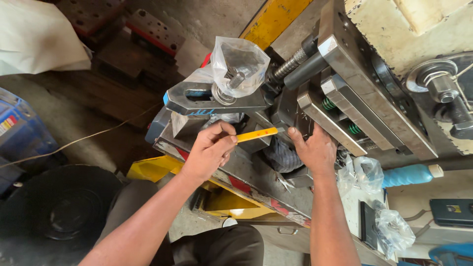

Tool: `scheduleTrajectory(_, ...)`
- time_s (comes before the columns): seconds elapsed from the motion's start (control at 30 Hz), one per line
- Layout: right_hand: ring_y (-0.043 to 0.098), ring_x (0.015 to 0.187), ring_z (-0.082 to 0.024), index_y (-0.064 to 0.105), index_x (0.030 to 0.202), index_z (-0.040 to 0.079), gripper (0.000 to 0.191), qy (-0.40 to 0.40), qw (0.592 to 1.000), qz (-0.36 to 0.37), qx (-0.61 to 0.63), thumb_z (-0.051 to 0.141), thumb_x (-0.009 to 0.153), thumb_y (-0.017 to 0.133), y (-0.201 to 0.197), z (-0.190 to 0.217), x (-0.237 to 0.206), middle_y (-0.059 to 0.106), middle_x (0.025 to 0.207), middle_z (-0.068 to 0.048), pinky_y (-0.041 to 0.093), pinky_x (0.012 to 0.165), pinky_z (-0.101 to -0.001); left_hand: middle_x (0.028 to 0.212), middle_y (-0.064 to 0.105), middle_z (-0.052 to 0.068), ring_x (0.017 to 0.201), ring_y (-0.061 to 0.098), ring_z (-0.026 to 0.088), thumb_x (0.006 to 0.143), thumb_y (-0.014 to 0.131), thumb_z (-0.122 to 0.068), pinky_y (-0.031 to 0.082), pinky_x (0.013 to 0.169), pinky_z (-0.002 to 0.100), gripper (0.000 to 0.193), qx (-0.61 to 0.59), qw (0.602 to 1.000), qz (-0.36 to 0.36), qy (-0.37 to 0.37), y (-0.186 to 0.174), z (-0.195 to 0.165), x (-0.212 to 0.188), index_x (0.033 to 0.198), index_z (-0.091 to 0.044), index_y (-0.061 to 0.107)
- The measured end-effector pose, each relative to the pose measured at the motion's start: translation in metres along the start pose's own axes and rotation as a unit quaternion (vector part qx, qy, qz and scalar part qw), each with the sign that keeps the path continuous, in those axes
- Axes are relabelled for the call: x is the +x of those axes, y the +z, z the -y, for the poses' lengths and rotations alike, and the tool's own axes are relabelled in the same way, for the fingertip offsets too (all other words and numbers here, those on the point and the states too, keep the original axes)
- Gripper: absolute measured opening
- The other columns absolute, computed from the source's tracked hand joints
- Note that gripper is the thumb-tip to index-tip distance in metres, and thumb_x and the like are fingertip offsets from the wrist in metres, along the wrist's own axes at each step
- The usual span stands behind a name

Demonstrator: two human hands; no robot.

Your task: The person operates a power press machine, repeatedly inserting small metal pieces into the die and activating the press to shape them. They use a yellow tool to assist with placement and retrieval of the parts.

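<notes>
Gripping yellow stick (pixel 256 134), left hand (pixel 209 152); tip hidden behind right hand (pixel 315 150).

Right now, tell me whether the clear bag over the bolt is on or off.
On: the clear plastic bag covers the threaded bolt.

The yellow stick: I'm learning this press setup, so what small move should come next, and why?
Probably slide the yellow stick a little further right into the die gap: the left hand pinches its near end, its tip just meets the metal, and the right hand steadies the block there.
</notes>
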State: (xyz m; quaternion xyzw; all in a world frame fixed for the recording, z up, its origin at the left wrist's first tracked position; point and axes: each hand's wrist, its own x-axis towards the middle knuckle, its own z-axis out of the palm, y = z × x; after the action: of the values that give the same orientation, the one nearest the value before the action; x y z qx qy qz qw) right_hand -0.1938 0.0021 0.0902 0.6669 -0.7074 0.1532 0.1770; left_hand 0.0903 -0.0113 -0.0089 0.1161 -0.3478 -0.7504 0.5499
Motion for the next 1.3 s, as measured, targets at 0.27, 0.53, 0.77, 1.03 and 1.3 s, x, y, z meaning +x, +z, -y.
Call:
scheduleTrajectory(0.27,0.05,0.132,-0.048,0.047,0.15,0.014,0.098,0.092,0.99,0.095,0.045,0.073,0.074,0.068,-0.014,0.002,0.003,0.055,0.144,-0.025,0.04,0.105,-0.0547,0.069,0.053,0.002,0.06,0.048,0.009,0.094,0.06,-0.005,0.042,0.052,0.028,0.004,0.246,0.952,-0.069,0.169,0.073,0.008,0.039,0.098,-0.003,0.061)
scheduleTrajectory(0.53,0.062,0.119,-0.042,0.062,0.133,0.016,0.081,0.067,0.993,0.079,0.055,0.071,0.075,0.072,-0.03,0.007,-0.005,0.068,0.126,-0.018,0.05,0.094,-0.053,0.064,0.057,0.009,0.055,0.051,0.013,0.093,0.059,-0.007,0.045,0.054,0.032,0.006,0.296,0.927,-0.131,0.188,0.116,0.004,0.049,0.098,-0.004,0.06)
scheduleTrajectory(0.77,0.062,0.113,-0.044,0.064,0.13,0.017,0.08,0.041,0.995,0.074,0.047,0.074,0.075,0.07,-0.035,0.005,-0.006,0.069,0.122,-0.017,0.05,0.089,-0.0545,0.066,0.06,0.007,0.057,0.055,0.012,0.092,0.06,-0.006,0.047,0.056,0.03,0.008,0.314,0.926,-0.142,0.152,0.125,0.017,0.057,0.1,-0.005,0.06)
scheduleTrajectory(1.03,0.061,0.116,-0.046,0.059,0.136,0.014,0.086,0.011,0.997,0.036,0.061,0.075,0.077,0.07,-0.038,0.001,-0.01,0.066,0.126,-0.021,0.05,0.092,-0.0549,0.07,0.058,0.004,0.062,0.051,0.008,0.094,0.057,-0.004,0.046,0.057,0.028,0.006,0.278,0.934,-0.117,0.191,0.123,0.032,0.064,0.099,-0.004,0.06)
scheduleTrajectory(1.3,0.059,0.118,-0.047,0.057,0.138,0.009,0.093,-0.005,0.999,0.003,0.049,0.076,0.075,0.071,-0.035,-0.006,-0.011,0.065,0.128,-0.024,0.047,0.093,-0.0568,0.07,0.056,0.0,0.063,0.051,0.005,0.094,0.055,-0.004,0.046,0.057,0.026,0.004,0.253,0.95,-0.096,0.157,0.131,0.052,0.079,0.096,-0.003,0.058)
